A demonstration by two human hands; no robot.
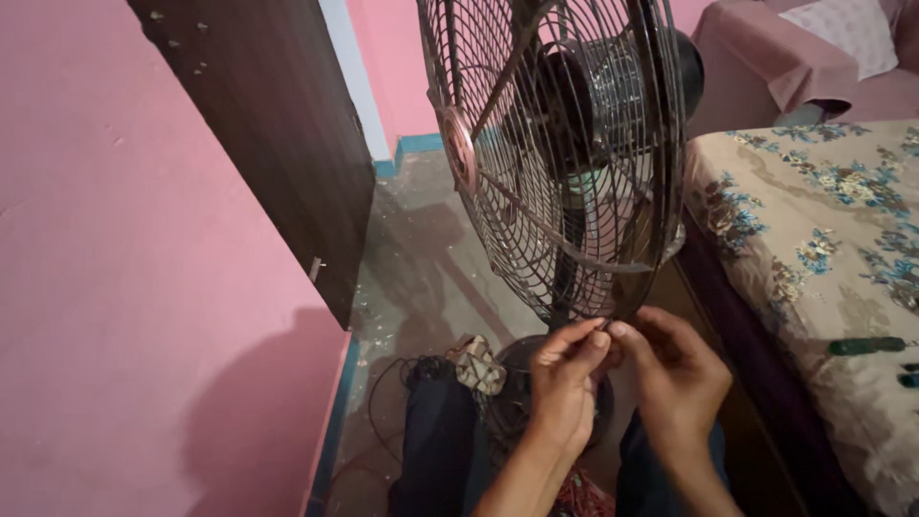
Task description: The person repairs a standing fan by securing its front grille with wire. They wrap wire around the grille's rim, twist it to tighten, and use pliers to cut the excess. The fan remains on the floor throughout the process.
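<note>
Dark wire fan guard (565, 153) of a pedestal fan, upright at centre frame, front cage facing left, motor housing (613, 86) behind it. Both hands meeting at the lowest point of the guard's rim, just above the round base (512, 402). Left hand (565, 388) with thumb and fingers (586, 343) pinched closed on something small at the rim, probably a clip or screw joining the two cage halves; too small and shadowed to name. Right hand (675, 378) pressed against it from the other side, fingers curled in and touching the same spot, likely steadying the rim; impossible to tell whether gripping anything of its own. Hands low and close together, seemingly because the fastening sits at the bottom edge. Dark cable (402, 383) looped on the speckled floor (421, 258) beside the base, with a crumpled pale cloth (479, 366) near it. Green-handled screwdriver (866, 346) lying on the floral bedspread (823, 220) to the right, within reach, apart from the hands. Dark wooden door (278, 124) against the pink wall (124, 287). Fan stem mostly hidden behind the cage; top of the guard cut off by the frame.
</note>
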